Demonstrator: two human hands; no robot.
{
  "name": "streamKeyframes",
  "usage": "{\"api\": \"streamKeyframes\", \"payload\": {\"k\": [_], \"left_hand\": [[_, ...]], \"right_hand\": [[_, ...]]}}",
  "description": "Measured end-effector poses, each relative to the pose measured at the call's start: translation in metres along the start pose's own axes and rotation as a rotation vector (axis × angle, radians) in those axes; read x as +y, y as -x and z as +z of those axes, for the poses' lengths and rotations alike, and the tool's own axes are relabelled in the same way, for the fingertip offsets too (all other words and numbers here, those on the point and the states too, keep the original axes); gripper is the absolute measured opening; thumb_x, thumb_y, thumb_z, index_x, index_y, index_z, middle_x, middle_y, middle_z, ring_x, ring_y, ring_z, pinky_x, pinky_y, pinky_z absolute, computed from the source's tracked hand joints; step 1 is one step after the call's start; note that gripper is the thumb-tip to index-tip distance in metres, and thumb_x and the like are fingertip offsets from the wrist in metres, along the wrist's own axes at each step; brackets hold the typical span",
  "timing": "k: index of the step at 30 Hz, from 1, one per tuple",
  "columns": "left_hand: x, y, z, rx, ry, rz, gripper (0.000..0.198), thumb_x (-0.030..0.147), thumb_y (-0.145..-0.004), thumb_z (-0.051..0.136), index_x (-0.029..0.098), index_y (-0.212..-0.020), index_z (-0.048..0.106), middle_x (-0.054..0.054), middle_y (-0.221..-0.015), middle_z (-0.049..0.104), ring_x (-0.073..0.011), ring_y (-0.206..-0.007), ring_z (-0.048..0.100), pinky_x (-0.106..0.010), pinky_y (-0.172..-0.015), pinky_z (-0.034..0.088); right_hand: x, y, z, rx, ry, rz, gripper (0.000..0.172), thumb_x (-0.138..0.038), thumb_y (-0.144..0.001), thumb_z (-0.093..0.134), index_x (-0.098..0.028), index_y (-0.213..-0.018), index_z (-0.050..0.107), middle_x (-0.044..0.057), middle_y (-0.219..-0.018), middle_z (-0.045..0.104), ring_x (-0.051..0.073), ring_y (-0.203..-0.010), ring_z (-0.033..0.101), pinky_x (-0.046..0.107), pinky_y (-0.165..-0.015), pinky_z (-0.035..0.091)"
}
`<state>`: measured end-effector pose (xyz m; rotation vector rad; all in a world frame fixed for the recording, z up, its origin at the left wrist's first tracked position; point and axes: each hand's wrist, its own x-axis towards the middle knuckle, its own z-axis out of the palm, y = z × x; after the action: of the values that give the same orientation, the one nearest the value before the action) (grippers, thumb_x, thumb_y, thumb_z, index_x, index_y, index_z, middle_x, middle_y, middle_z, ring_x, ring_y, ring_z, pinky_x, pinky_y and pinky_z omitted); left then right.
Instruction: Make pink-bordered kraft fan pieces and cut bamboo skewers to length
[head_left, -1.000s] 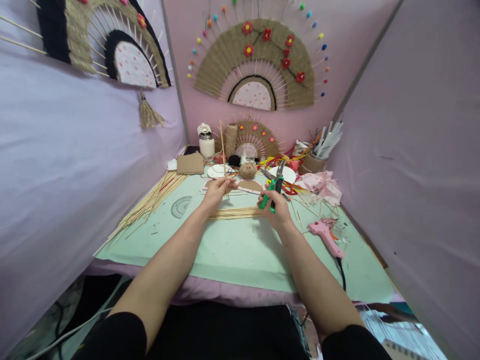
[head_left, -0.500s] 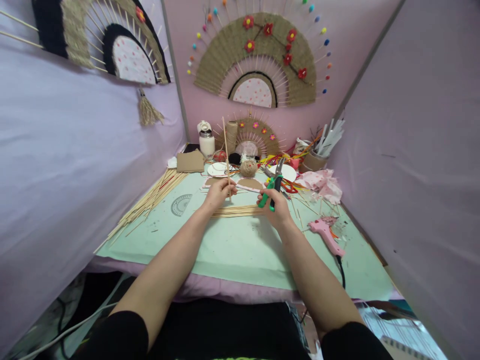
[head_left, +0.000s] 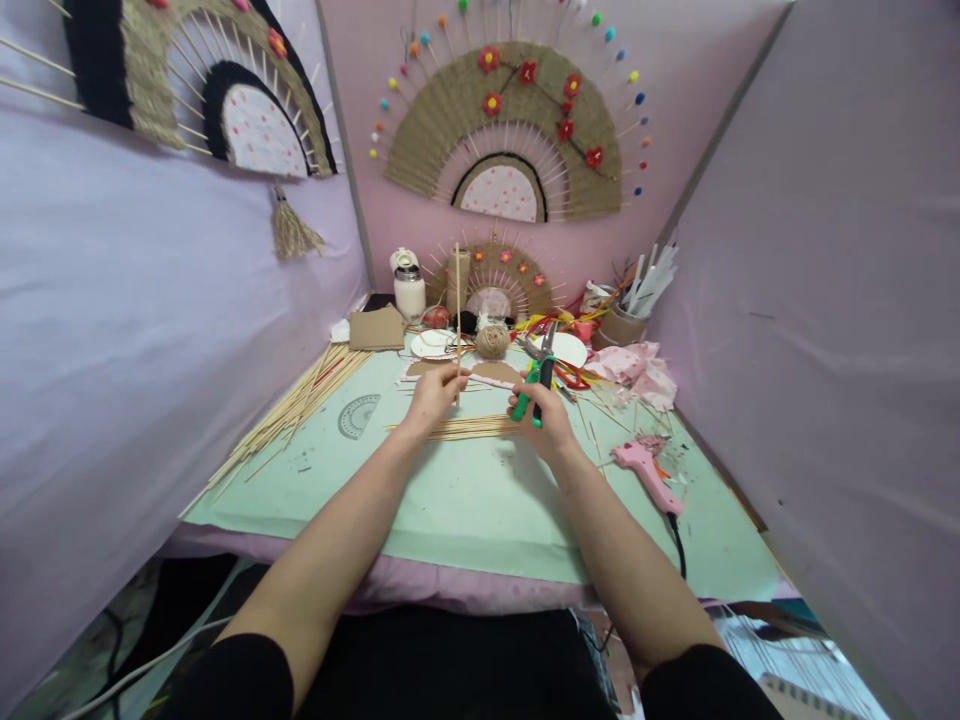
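Upright in my left hand (head_left: pixel 436 397) are thin wooden sticks (head_left: pixel 458 310), pinched near their lower end; how many I cannot tell. My right hand (head_left: pixel 547 425) is closed round the green and black handles of a pair of pliers (head_left: pixel 546 375), whose jaws point up and away from me. Below and between the hands, a row of cut sticks (head_left: pixel 476 428) lies flat on the table. Just beyond the hands are cardboard half-discs (head_left: pixel 495 372) with pale edging.
Long sticks (head_left: pixel 300 400) lie in a bundle at left, near a protractor (head_left: pixel 358 415). A pink glue gun (head_left: pixel 651 475) with a black cord rests at right. At the back stand a twine ball (head_left: pixel 493 342), a white jar (head_left: pixel 409 290) and a pot of glue sticks (head_left: pixel 622 325). Decorated fans (head_left: pixel 420 130) hang on the walls.
The sticks in my left hand have gone from slightly tilted to upright. My right hand still holds the pliers, and the whole view has shifted slightly.
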<state>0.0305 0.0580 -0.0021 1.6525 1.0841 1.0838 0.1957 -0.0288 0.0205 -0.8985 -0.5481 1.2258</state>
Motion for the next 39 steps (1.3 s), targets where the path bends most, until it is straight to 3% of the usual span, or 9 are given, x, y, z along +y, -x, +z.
{"api": "streamKeyframes", "payload": {"k": [5,13,17,21,24,39], "left_hand": [[-0.001,-0.001,-0.001,0.061,-0.076,0.051,0.021,0.029,-0.073,0.063,0.018,-0.088,0.072,-0.004,-0.084,0.07,-0.0193,-0.079,0.063,-0.033,-0.076,0.052],[0.016,0.003,0.0,0.084,-0.331,0.238,0.02,0.024,-0.08,0.056,0.02,-0.09,0.072,-0.007,-0.096,0.07,-0.0222,-0.094,0.061,-0.035,-0.087,0.047],[0.014,0.003,0.002,0.053,-0.365,0.182,0.022,0.022,-0.078,0.055,0.019,-0.092,0.071,-0.006,-0.092,0.07,-0.0207,-0.089,0.062,-0.033,-0.083,0.047],[0.012,0.004,0.004,0.03,-0.27,0.08,0.024,0.024,-0.077,0.053,0.018,-0.093,0.071,-0.003,-0.078,0.071,-0.0183,-0.075,0.064,-0.03,-0.074,0.049],[0.011,0.005,0.006,0.04,-0.211,0.045,0.025,0.025,-0.076,0.053,0.017,-0.093,0.07,-0.004,-0.077,0.071,-0.0187,-0.075,0.065,-0.029,-0.071,0.049],[0.003,0.008,0.011,0.039,-0.143,0.1,0.012,0.022,-0.082,0.048,0.019,-0.089,0.058,-0.004,-0.084,0.07,-0.0166,-0.074,0.068,-0.027,-0.068,0.051]], "right_hand": [[-0.001,0.002,0.002,0.018,-0.001,0.012,0.043,-0.022,-0.052,0.072,-0.022,-0.091,0.051,-0.007,-0.063,0.054,0.01,-0.055,0.051,0.022,-0.05,0.04],[-0.001,0.003,0.004,0.019,-0.016,0.032,0.045,-0.02,-0.051,0.072,-0.022,-0.092,0.053,-0.006,-0.067,0.056,0.009,-0.055,0.051,0.022,-0.05,0.041],[-0.002,0.004,0.004,0.029,-0.01,0.028,0.047,-0.021,-0.051,0.072,-0.023,-0.094,0.052,-0.006,-0.069,0.057,0.009,-0.054,0.051,0.023,-0.05,0.042],[-0.001,0.004,0.003,0.006,0.02,0.017,0.045,-0.023,-0.053,0.072,-0.023,-0.094,0.052,-0.006,-0.067,0.056,0.009,-0.055,0.052,0.023,-0.052,0.043],[0.001,0.003,0.002,-0.016,0.035,0.024,0.043,-0.025,-0.053,0.072,-0.023,-0.091,0.052,-0.006,-0.066,0.056,0.01,-0.055,0.052,0.023,-0.052,0.043],[0.007,0.006,0.002,-0.096,0.309,-0.083,0.044,-0.032,-0.062,0.068,-0.022,-0.102,0.052,-0.005,-0.066,0.054,0.012,-0.063,0.05,0.024,-0.059,0.04]]}}
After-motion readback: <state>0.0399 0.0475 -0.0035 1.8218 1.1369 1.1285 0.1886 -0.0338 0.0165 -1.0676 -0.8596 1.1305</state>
